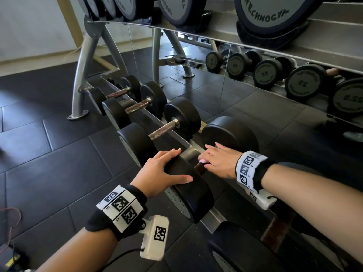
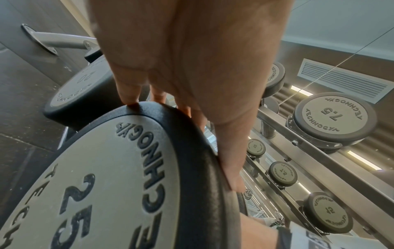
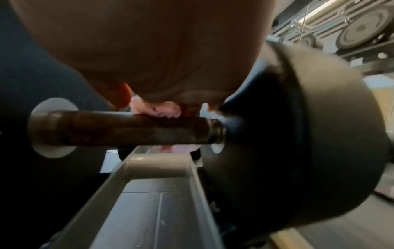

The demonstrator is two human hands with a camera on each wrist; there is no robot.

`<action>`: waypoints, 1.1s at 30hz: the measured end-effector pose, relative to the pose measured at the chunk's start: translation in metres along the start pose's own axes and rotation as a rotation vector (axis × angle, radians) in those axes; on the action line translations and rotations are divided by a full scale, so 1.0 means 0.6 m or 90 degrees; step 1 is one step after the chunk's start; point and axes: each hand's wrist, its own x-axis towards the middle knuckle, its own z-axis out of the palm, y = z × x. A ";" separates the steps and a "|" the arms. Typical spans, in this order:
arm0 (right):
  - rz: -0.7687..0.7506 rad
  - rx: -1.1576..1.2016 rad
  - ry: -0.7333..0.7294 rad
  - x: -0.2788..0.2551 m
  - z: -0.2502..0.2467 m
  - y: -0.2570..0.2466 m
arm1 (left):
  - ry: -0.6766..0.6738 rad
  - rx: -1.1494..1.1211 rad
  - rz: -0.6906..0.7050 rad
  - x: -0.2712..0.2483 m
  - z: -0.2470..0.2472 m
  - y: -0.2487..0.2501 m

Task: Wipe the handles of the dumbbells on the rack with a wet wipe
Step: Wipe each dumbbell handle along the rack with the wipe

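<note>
A black dumbbell marked 25 lies across the lower rack rail [image 1: 188,152]. My left hand [image 1: 165,169] rests on top of its near head [image 1: 192,189], fingers spread over the rim and thumb stretched along it; the left wrist view shows the hand [image 2: 192,67] draped over that head [image 2: 106,168]. My right hand [image 1: 218,160] reaches down between the two heads and holds a pink wet wipe [image 1: 202,161] on the rusty brown handle [image 3: 127,128]. In the right wrist view the wet wipe [image 3: 157,109] is bunched under my curled fingers, near the far head [image 3: 298,134].
Three smaller dumbbells with rusty handles [image 1: 167,126] sit further left on the same rail. Another big dumbbell [image 1: 235,248] lies at the lower right. An upper shelf carries large dumbbells [image 1: 271,14]. A mirror [image 1: 302,81] stands behind the rack. A red cable [image 1: 11,213] trails on the dark floor.
</note>
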 end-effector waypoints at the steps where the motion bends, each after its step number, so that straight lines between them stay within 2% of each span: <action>1: 0.001 0.006 0.003 0.005 0.009 -0.006 | 0.001 -0.001 0.000 0.001 0.001 0.000; 7: -0.037 0.066 0.006 0.013 0.029 -0.011 | -0.005 -0.019 -0.006 0.004 0.002 -0.003; 11: -0.002 0.018 0.005 0.007 0.011 0.017 | -0.008 -0.022 -0.011 0.005 0.002 -0.004; 14: 0.020 0.013 0.020 0.004 0.019 0.008 | -0.005 -0.010 -0.005 0.003 0.003 -0.004; 19: -0.036 0.045 -0.008 0.000 0.043 -0.017 | -0.006 -0.008 -0.004 0.005 0.002 -0.001; 26: 0.047 -0.050 0.031 0.003 0.016 0.010 | -0.008 -0.008 -0.008 0.005 0.002 -0.003; 30: -0.014 0.042 0.006 0.003 0.026 -0.030 | 0.001 -0.020 -0.008 0.005 0.002 -0.001; 33: -0.044 0.028 -0.006 0.003 0.032 -0.035 | 0.002 -0.026 -0.013 0.008 0.003 0.002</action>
